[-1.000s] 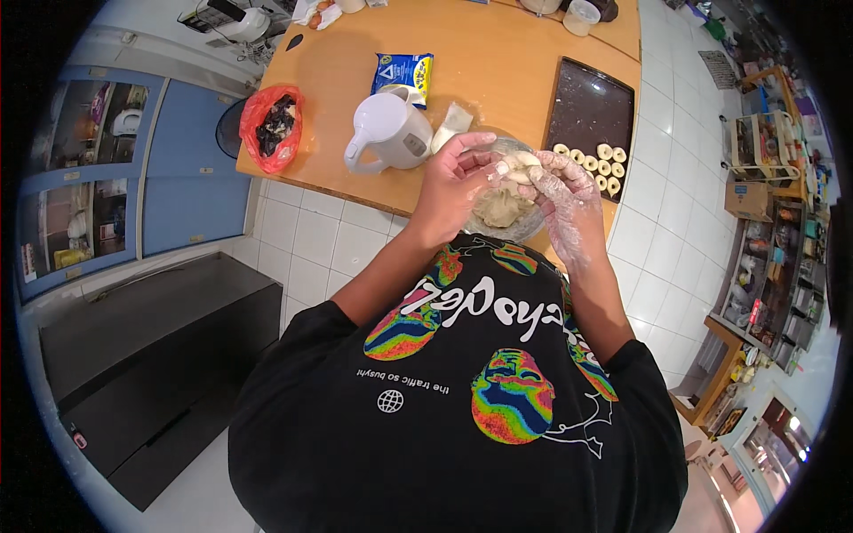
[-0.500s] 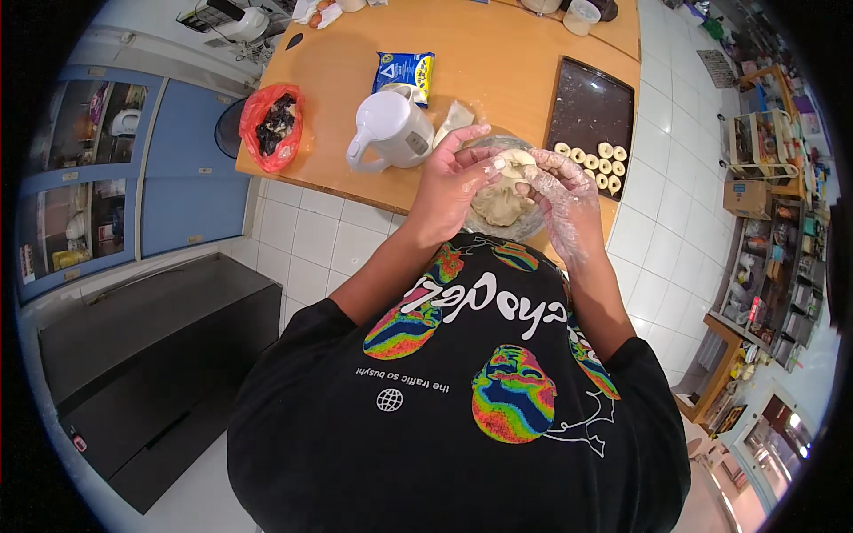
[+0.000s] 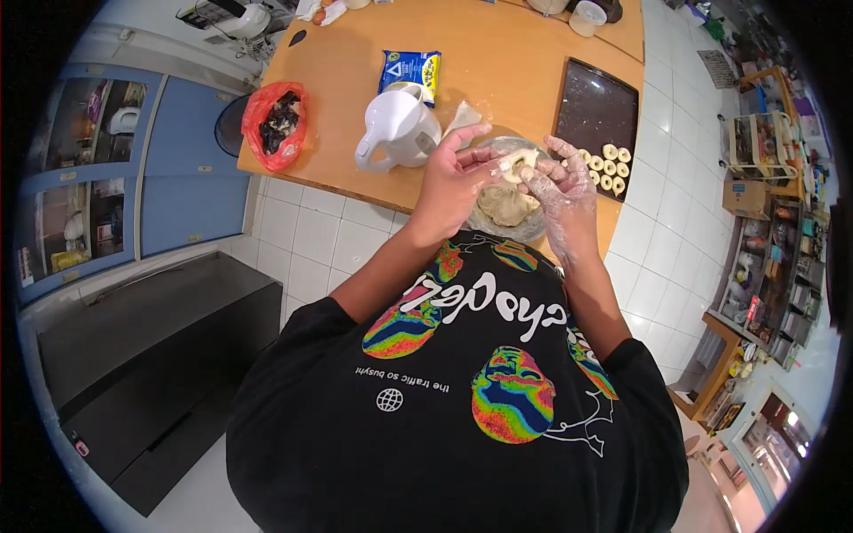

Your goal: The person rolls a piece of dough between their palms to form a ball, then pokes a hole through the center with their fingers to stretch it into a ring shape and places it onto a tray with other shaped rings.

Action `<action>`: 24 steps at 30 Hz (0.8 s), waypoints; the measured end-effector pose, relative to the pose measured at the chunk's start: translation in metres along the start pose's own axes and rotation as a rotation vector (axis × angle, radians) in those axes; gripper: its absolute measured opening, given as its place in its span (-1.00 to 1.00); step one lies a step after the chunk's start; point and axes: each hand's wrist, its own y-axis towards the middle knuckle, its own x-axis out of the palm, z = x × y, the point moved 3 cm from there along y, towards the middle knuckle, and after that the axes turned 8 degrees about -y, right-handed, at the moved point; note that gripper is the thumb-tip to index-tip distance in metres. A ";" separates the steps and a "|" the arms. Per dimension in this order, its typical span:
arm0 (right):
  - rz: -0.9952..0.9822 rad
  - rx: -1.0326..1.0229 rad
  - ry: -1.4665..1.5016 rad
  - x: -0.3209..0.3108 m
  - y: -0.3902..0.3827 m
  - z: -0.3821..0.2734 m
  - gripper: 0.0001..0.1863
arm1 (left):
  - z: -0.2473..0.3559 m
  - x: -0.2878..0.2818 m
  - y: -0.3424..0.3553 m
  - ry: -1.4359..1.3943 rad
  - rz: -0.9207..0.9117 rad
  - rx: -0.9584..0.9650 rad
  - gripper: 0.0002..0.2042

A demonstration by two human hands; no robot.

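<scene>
Between my two hands is a small ring of pale dough with a hole showing in its middle. My left hand pinches its left side between thumb and fingers. On the other side my right hand, dusted with flour, grips it with thumb and fingertips, the forefinger raised. Just below the ring lies a larger lump of dough in a round bowl, partly hidden by my hands. To the right, several dough rings sit at the near end of a dark baking tray.
A white jug stands left of the bowl on the wooden table. Behind it lies a blue and yellow packet. A red plastic bag rests at the table's left corner. A white container stands at the far edge.
My right fingers have spread, with the forefinger lifting away from the dough. The ring has turned so that its hole shows more. The view has shifted slightly.
</scene>
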 end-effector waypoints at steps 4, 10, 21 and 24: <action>-0.017 0.058 -0.135 0.004 -0.001 0.001 -0.63 | 0.004 -0.006 0.001 0.106 0.031 -0.002 -0.47; 0.071 0.048 -0.096 0.016 -0.006 0.003 -0.66 | 0.006 -0.013 0.006 0.126 0.009 0.072 -0.48; 0.170 0.121 -0.129 0.003 -0.012 0.017 -0.69 | -0.013 -0.014 0.028 0.201 -0.101 0.023 -0.51; 0.222 0.109 -0.213 -0.003 -0.008 0.023 -0.70 | -0.017 -0.009 0.032 0.208 -0.109 0.001 -0.55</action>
